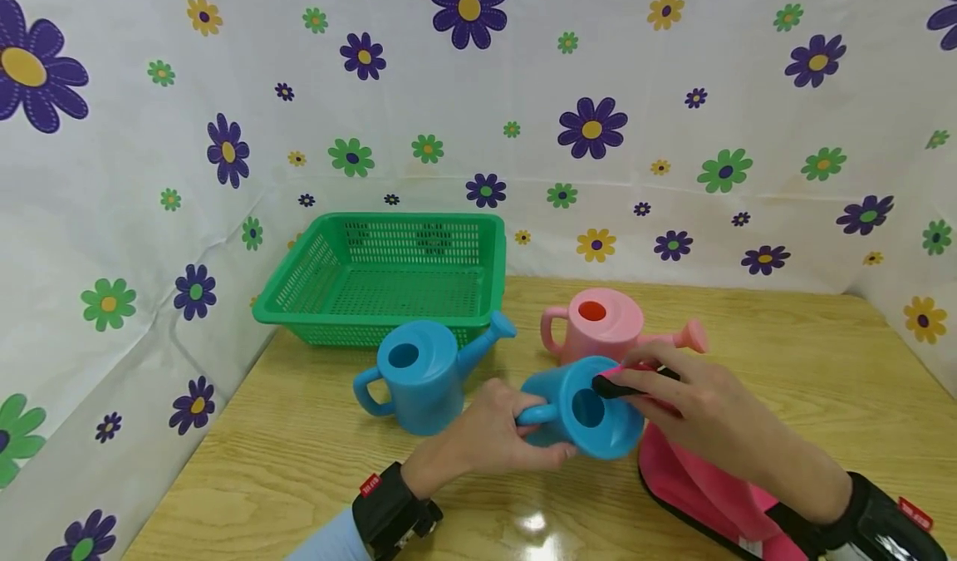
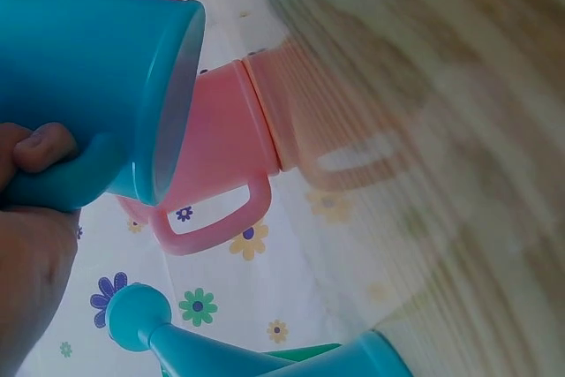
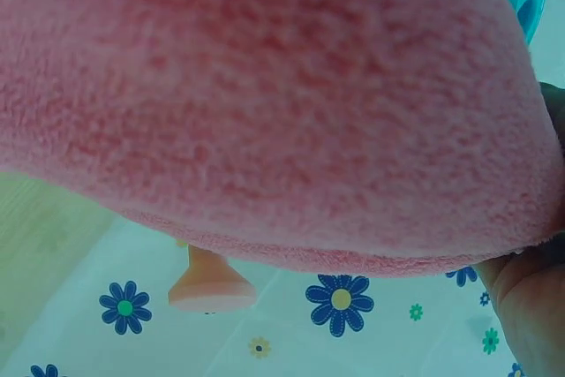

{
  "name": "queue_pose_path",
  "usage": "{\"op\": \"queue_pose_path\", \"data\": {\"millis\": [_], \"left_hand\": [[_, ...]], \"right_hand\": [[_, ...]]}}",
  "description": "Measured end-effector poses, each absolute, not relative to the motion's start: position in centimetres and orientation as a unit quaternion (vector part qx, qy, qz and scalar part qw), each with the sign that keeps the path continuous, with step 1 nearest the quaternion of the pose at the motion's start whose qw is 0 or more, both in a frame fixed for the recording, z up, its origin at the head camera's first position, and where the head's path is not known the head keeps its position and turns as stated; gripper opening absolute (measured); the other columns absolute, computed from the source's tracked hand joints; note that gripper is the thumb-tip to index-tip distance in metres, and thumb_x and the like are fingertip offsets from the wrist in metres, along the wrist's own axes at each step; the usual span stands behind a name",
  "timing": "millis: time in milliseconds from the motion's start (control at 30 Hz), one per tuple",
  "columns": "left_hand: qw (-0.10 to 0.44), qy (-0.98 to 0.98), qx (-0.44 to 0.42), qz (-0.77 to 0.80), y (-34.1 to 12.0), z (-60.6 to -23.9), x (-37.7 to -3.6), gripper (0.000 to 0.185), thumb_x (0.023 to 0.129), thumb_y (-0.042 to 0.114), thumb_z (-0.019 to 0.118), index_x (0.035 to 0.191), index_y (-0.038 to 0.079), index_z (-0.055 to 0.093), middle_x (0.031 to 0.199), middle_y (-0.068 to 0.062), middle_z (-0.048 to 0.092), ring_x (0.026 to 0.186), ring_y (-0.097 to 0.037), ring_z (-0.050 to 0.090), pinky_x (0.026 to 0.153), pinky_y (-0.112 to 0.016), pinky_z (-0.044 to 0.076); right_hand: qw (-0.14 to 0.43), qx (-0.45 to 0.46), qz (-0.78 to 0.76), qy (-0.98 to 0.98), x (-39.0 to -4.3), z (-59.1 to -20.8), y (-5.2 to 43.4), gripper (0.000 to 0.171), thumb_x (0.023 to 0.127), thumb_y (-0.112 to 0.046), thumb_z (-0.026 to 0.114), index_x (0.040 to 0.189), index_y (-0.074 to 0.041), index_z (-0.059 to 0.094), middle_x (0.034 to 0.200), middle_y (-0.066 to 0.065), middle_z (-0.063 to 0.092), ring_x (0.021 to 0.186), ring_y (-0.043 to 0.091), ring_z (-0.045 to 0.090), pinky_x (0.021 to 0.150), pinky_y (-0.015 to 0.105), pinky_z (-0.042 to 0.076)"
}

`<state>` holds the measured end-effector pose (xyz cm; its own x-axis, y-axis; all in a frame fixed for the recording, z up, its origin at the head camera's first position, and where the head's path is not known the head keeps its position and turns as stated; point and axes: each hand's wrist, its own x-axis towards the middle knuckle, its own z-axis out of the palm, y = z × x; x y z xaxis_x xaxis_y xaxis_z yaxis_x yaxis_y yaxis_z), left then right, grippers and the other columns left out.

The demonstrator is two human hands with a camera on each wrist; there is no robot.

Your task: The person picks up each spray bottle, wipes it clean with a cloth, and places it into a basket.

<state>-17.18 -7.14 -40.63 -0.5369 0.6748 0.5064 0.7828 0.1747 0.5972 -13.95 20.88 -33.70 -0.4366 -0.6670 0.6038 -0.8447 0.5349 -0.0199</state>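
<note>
My left hand [image 1: 501, 432] grips the handle of a blue watering can [image 1: 549, 388], which is tilted so its top opening faces me. In the left wrist view, fingers curl round the handle of that blue can [image 2: 97, 86]. My right hand [image 1: 703, 403] pinches a pink cloth with black edging [image 1: 703, 486] and holds a fold of it at the can's top rim. The cloth's fuzzy pink surface [image 3: 291, 112] fills most of the right wrist view. Its lower part hangs down to the table at the right. The tilted can's spout is hidden.
Another blue watering can [image 1: 422, 386] stands upright at the left. Behind the held can is a pink watering can [image 1: 598, 324], its spout pointing right. A green slotted basket [image 1: 404, 320] sits at the back of the wooden table [image 1: 299, 478], before a flowered sheet [image 1: 449, 87].
</note>
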Motion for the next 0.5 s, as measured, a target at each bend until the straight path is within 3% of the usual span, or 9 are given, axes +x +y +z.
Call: {"op": "queue_pose_path", "data": {"millis": [100, 200, 267, 400, 500], "left_hand": [[0.067, -0.761, -0.487, -0.424, -7.09, -40.68, -17.16, 0.050, 0.083, 0.025, 0.082, 0.058, 0.015, 0.040, 0.048, 0.007, 0.036, 0.045, 0.011, 0.028, 0.048, -0.007, 0.020], [0.064, -0.760, -0.489, -0.424, -7.06, -40.66, -17.10, 0.050, 0.083, 0.025, 0.082, 0.058, 0.015, 0.040, 0.048, 0.007, 0.036, 0.046, 0.012, 0.028, 0.048, -0.007, 0.020], [0.059, -0.760, -0.488, -0.426, -7.05, -40.68, -17.07, 0.050, 0.083, 0.026, 0.082, 0.058, 0.015, 0.040, 0.048, 0.007, 0.036, 0.046, 0.011, 0.028, 0.048, -0.007, 0.020], [0.053, -0.759, -0.488, -0.428, -7.06, -40.76, -17.07, 0.050, 0.083, 0.026, 0.082, 0.057, 0.016, 0.039, 0.048, 0.007, 0.036, 0.045, 0.011, 0.029, 0.048, -0.008, 0.021], [0.060, -0.759, -0.491, -0.424, -7.06, -40.81, -17.12, 0.050, 0.083, 0.026, 0.081, 0.057, 0.016, 0.040, 0.047, 0.007, 0.037, 0.045, 0.012, 0.029, 0.048, -0.007, 0.020]], "right_hand": [[0.281, 0.435, 0.170, -0.838, -14.06, -33.73, 20.97, 0.034, 0.094, -0.029, 0.066, 0.121, -0.011, 0.074, 0.115, 0.007, 0.066, 0.099, 0.023, 0.069, 0.082, 0.022, 0.059], [0.287, 0.416, 0.174, -0.845, -14.15, -33.73, 21.02, 0.047, 0.075, -0.010, 0.087, 0.120, -0.009, 0.074, 0.115, 0.007, 0.066, 0.099, 0.023, 0.069, 0.082, 0.023, 0.059], [0.291, 0.407, 0.175, -0.848, -14.21, -33.77, 21.03, 0.051, 0.070, -0.006, 0.089, 0.119, -0.009, 0.074, 0.114, 0.007, 0.066, 0.099, 0.023, 0.069, 0.081, 0.023, 0.059], [0.292, 0.402, 0.180, -0.849, -14.27, -33.87, 21.03, 0.046, 0.075, -0.013, 0.084, 0.119, -0.009, 0.074, 0.114, 0.006, 0.066, 0.099, 0.022, 0.069, 0.082, 0.021, 0.058], [0.288, 0.403, 0.181, -0.850, -14.28, -33.90, 21.01, 0.054, 0.069, -0.006, 0.090, 0.120, -0.010, 0.074, 0.114, 0.006, 0.067, 0.099, 0.023, 0.069, 0.085, 0.016, 0.056]]}}
